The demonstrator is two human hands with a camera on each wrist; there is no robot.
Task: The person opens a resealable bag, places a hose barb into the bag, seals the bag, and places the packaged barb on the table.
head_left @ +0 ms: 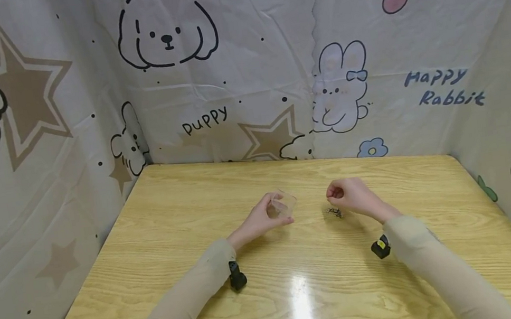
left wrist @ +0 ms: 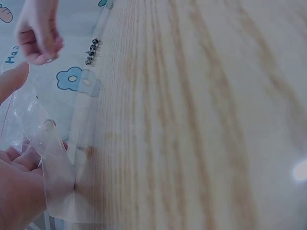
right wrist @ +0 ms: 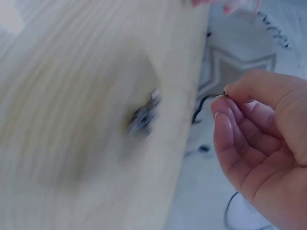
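Note:
My left hand (head_left: 261,217) holds a clear plastic bag (head_left: 285,204) over the middle of the table, its thumb and fingers spread around it. The left wrist view shows the bag (left wrist: 60,187) bulging in front of the palm (left wrist: 19,191). To the right, my right hand (head_left: 353,197) hovers above a small pile of dark and silver metal pieces (head_left: 335,212), perhaps screws or nuts. Its thumb and index fingertip pinch a tiny dark metal piece (right wrist: 226,96), too small to tell its kind. The pile (right wrist: 144,117) is blurred in the right wrist view.
A wood-grain table (head_left: 184,205) lies beneath both hands. Printed cloth (head_left: 226,78) with cartoon animals hangs behind it and at both sides. A dark camera mount sits on each wrist, at the left (head_left: 237,277) and right (head_left: 381,246) cuffs.

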